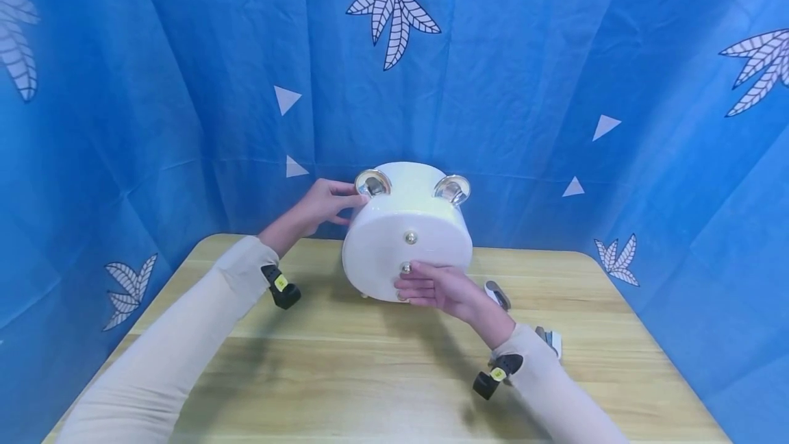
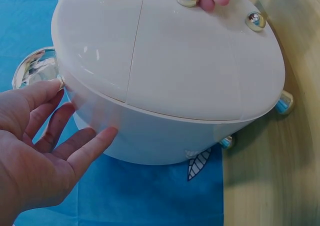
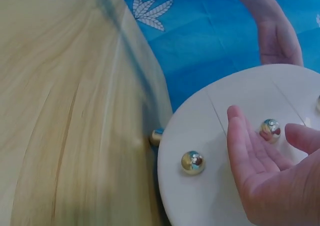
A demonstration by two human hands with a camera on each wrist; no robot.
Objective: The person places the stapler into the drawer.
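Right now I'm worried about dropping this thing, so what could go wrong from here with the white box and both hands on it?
1. The white box rests on small metallic ball feet close to the wooden table back edge; a push might roll or slide it off.
2. The left hand only touches its smooth side with straight fingers, so it may slip.
3. The right hand presses near a knob, which could snag.

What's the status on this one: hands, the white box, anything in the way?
Left hand open, fingers touching white box beside a gold ear. Right hand open, flat on its front face by a gold knob. Box tipped on wooden table. No obstruction.
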